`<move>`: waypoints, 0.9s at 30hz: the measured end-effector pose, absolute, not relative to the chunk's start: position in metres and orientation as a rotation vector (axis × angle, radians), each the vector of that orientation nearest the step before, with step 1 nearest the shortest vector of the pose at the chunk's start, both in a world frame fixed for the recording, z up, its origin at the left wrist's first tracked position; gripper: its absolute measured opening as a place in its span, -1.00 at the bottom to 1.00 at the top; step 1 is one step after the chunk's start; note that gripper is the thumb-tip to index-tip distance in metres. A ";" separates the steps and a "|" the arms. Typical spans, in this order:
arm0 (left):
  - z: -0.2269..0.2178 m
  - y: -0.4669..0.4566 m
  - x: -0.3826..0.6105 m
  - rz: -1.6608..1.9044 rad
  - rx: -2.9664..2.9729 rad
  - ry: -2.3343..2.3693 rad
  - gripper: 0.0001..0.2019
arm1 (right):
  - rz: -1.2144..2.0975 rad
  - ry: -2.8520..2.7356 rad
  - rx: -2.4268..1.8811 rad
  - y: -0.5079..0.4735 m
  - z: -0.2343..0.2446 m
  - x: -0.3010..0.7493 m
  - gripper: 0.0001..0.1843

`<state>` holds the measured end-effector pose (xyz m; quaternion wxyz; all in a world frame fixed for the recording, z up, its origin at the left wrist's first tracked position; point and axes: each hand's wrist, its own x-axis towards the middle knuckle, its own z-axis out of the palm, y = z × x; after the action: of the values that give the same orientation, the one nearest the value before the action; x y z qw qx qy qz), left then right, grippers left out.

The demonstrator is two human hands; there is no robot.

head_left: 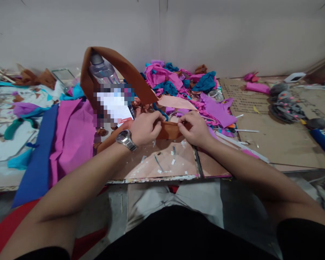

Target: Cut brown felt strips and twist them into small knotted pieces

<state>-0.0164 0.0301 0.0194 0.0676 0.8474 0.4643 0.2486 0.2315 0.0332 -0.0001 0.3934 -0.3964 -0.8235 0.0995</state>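
Note:
Both my hands pinch a long brown strip of crepe paper [168, 130] low over the work board [162, 164]. My left hand [144, 128], with a metal watch on its wrist, grips the strip's left part with closed fingers. My right hand [195, 128] pinches its right end. The strip's far length [119, 66] arcs up and back over a clear water bottle [104, 72] that stands behind my left hand.
Blue [36, 155] and magenta paper sheets [73, 137] lie at the left. A heap of pink, teal and purple paper scraps [184, 85] sits behind my hands. Flat cardboard [276, 133] covers the right, with a dark bundle of wire [285, 104] on it. White bits litter the board.

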 end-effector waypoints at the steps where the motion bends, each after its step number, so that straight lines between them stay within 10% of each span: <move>1: 0.019 0.029 -0.016 0.753 2.564 1.354 -0.75 | 0.254 -2.114 -0.980 0.033 -0.001 0.231 -0.93; 27: 0.016 0.041 -0.022 0.651 2.529 1.584 -0.73 | 0.221 -2.066 -1.226 0.033 0.001 0.234 -0.93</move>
<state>-0.0220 0.0408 0.0157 0.0436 0.8273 0.5181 0.2128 0.2335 0.0325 0.0010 0.3564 -0.4749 -0.8001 0.0857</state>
